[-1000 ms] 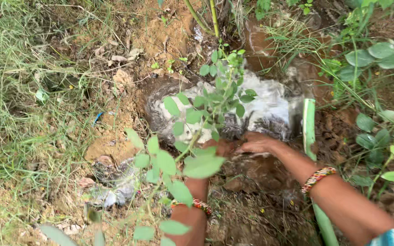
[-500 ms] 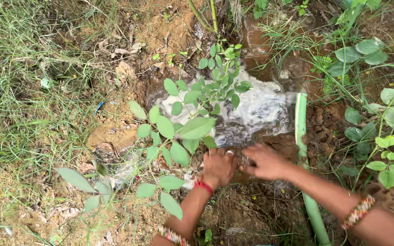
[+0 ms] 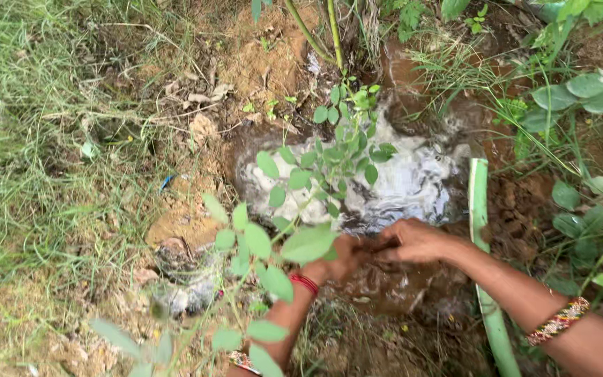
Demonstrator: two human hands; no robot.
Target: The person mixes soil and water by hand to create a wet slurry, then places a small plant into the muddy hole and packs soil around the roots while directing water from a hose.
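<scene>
My left hand (image 3: 340,260) and my right hand (image 3: 414,241) meet fingertip to fingertip over wet mud, at the near rim of a small pit of foaming water (image 3: 406,185). The right hand's fingers lie flat and stretched toward the left hand, and I see nothing held in them. A large leaf (image 3: 307,244) of a thin sapling (image 3: 329,157) partly covers the left hand, so its fingers are hard to read. The sapling rises from the pit's left side. A green hose (image 3: 478,202) runs just right of my right forearm, its end at the water.
Brown dug soil (image 3: 259,63) lies beyond the pit, with two green stems (image 3: 333,28) at the top. Thick grass (image 3: 36,174) fills the left. Broad-leaved weeds (image 3: 587,91) crowd the right. A muddy lump of stones (image 3: 183,269) sits left of my left arm.
Both hands have lifted off the mud rim and come together, the right hand's fingers now reaching onto the left. The view has shifted slightly; water keeps foaming.
</scene>
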